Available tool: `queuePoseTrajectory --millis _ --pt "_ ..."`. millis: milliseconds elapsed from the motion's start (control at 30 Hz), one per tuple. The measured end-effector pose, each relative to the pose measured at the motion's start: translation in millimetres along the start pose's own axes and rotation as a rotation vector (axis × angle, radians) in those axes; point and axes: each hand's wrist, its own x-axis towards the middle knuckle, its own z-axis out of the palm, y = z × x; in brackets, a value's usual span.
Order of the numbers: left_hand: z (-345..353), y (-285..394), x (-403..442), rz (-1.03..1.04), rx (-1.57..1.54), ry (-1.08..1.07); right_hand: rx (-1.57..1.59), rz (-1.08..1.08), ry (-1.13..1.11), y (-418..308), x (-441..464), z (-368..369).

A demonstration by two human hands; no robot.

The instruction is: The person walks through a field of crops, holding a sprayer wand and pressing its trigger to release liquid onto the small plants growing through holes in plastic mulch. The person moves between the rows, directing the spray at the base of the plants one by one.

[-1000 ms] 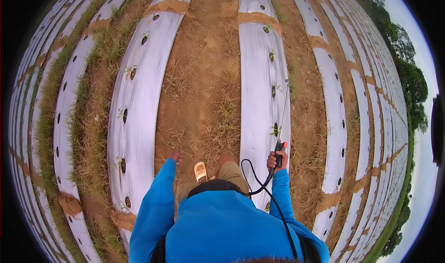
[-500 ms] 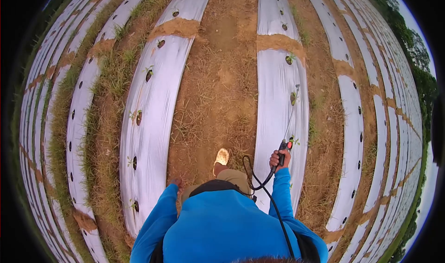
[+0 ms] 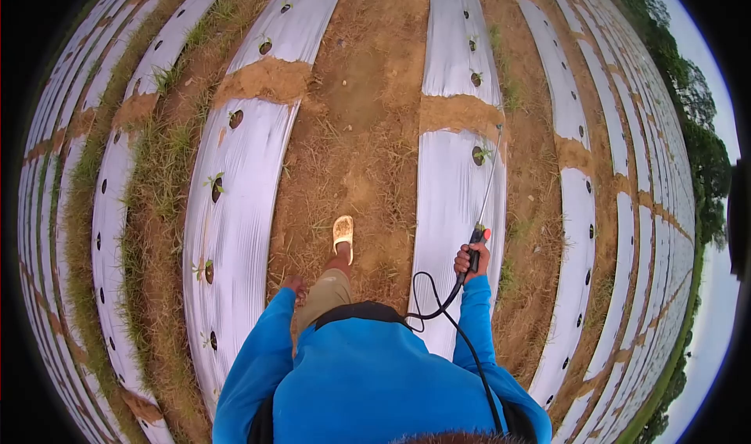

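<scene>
My right hand (image 3: 472, 260) is wrapped round the black handle of a spray wand (image 3: 477, 233) with a red part at its top. The wand's thin metal lance slants forward over the right-hand plastic-covered bed, its tip beyond a small seedling (image 3: 479, 155) in a dark planting hole. A black hose (image 3: 474, 355) loops back from the handle and runs along my right sleeve. My left hand (image 3: 295, 285) hangs low at my side, near the edge of the left bed. Its fingers are too small and blurred to make out.
Bare soil with dry grass forms the path (image 3: 352, 147) between the left bed (image 3: 235, 201) and the right bed (image 3: 451, 186). Soil bands (image 3: 461, 114) cross the plastic. One light-coloured shoe (image 3: 343, 231) is on the path. More beds run along both sides; trees (image 3: 692, 92) stand far right.
I have stepped forward, so the beds and seedlings have slid nearer. The wand's tip has moved ahead to the soil band. My right hand keeps its grip on the handle.
</scene>
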Motion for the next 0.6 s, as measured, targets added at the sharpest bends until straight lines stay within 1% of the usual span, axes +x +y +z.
queuePoseTrajectory --millis 33,100,133,200,233,300,333,400,433,500,567,600 --pt "7 37 11 0.007 0.005 -0.007 0.015 0.018 -0.022 -12 16 7" --pt "24 100 16 0.008 0.204 0.001 0.029 0.024 0.054 -29 28 41" --pt "35 140 20 0.017 0.202 -0.015 0.051 0.055 0.025 -42 34 55" --pt "52 214 42 0.160 0.353 -0.042 0.101 0.113 -0.012 -64 53 83" --pt "60 240 48 0.154 0.376 -0.055 0.117 0.097 0.002 -76 60 93" --pt "71 312 49 0.326 -0.026 -0.139 0.168 0.080 -0.011 -101 83 127" --pt "77 353 50 0.331 0.014 -0.149 0.162 0.063 -0.005 -114 100 140" --pt "94 424 34 0.277 0.111 -0.154 0.166 0.025 0.012 -141 140 166" --pt "97 447 45 0.271 0.133 -0.162 0.133 0.018 0.030 -154 159 178" --pt "96 477 71 0.340 0.027 -0.081 0.119 0.011 0.029 -180 201 196" --pt "96 505 72 0.196 0.082 -0.015 0.089 0.007 -0.003 -212 250 216" --pt "95 514 79 0.161 0.053 -0.036 0.097 0.015 -0.012 -227 274 224"
